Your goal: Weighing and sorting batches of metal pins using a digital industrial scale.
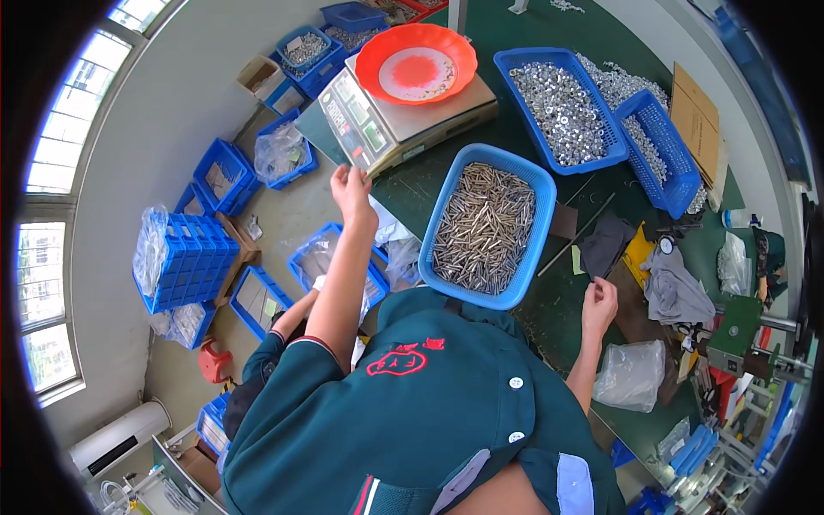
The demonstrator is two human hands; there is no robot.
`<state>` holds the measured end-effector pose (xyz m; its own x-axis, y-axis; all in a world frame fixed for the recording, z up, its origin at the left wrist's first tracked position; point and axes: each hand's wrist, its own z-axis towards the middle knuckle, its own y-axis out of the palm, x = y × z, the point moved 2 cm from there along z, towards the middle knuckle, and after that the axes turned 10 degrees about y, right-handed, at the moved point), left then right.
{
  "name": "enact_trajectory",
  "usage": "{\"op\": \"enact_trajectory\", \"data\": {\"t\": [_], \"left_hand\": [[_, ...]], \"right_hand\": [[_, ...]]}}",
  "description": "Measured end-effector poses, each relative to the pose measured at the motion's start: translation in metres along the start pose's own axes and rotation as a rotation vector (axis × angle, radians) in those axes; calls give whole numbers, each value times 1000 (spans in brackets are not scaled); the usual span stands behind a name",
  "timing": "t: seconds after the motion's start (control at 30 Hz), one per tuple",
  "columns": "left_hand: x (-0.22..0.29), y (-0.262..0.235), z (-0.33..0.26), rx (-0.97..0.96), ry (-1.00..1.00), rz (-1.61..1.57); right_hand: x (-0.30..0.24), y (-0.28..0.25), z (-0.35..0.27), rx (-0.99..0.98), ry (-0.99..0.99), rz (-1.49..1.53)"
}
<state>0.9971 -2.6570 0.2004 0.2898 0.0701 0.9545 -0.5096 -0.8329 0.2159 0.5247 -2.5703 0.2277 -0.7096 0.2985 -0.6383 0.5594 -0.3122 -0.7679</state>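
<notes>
My left hand (353, 196) is raised at the near corner of a weighing scale (390, 129). Its fingers are loosely bent and slightly apart, and nothing shows in them. On the scale's plate stands a red-orange plastic basin (371, 64) with a few small bits inside. In front of my chest sits a blue basket (542, 206) full of small metal pins (482, 225). My right hand (599, 302) is at the lower tip of a dark grey cloth (608, 245), thumb and fingertips pressed together. Whatever it may pinch is too small to make out.
Blue baskets of metal nuts (562, 112) stand at the far right beside flat cardboard (693, 120). A thin rod (577, 233), a grey glove (674, 283) and a plastic bag (631, 375) lie rightward. Blue crates (193, 257) stack on the left floor; another person's arm (294, 316) reaches nearby.
</notes>
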Motion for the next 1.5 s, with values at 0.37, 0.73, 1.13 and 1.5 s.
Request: {"op": "enact_trajectory", "data": {"t": [0.37, 0.73, 1.13, 1.5], "left_hand": [[-48, -73, -115, -246, -183, 199], [-46, -75, -78, -376, -40, 363], [-66, -29, -56, -382, 56, 408], [-27, -26, 11, -211, 793, 868]], "right_hand": [[-124, 87, -10, -175, -243, 72], [-149, 186, -34, -284, -576, -321], [-143, 190, -37, -164, -662, -282], [-143, 192, -37, -156, -666, -308]]}}
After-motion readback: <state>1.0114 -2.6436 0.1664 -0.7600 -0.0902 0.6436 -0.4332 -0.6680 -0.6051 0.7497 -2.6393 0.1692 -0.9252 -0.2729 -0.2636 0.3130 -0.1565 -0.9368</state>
